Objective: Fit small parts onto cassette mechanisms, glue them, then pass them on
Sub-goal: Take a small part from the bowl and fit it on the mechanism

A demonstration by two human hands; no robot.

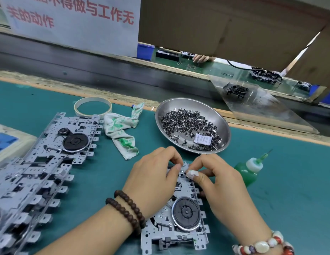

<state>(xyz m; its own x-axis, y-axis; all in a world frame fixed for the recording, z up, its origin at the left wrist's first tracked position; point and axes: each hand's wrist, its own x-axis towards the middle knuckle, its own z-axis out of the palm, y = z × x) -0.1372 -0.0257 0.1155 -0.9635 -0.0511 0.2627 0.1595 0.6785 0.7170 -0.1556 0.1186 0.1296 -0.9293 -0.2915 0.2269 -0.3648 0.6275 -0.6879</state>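
A grey metal cassette mechanism (pixel 179 234) with a black flywheel lies on the green mat in front of me. My left hand (pixel 153 179) grips its far edge with curled fingers. My right hand (pixel 215 183), thumb wrapped in white tape, pinches a small dark part against the same far edge; the part is mostly hidden by my fingertips. A steel dish (pixel 164 115) of several small black parts stands just beyond my hands. A green glue bottle (pixel 248 172) with a needle tip lies to the right of my right hand.
Stacked cassette mechanisms (pixel 40 172) fill the left side. A green-stained rag (pixel 122 129) and a tape roll (pixel 92 106) lie beyond them. A dark conveyor belt (pixel 105 70) runs along the far edge, carrying one mechanism (pixel 236 90). Another person's hand (pixel 202 58) works across it.
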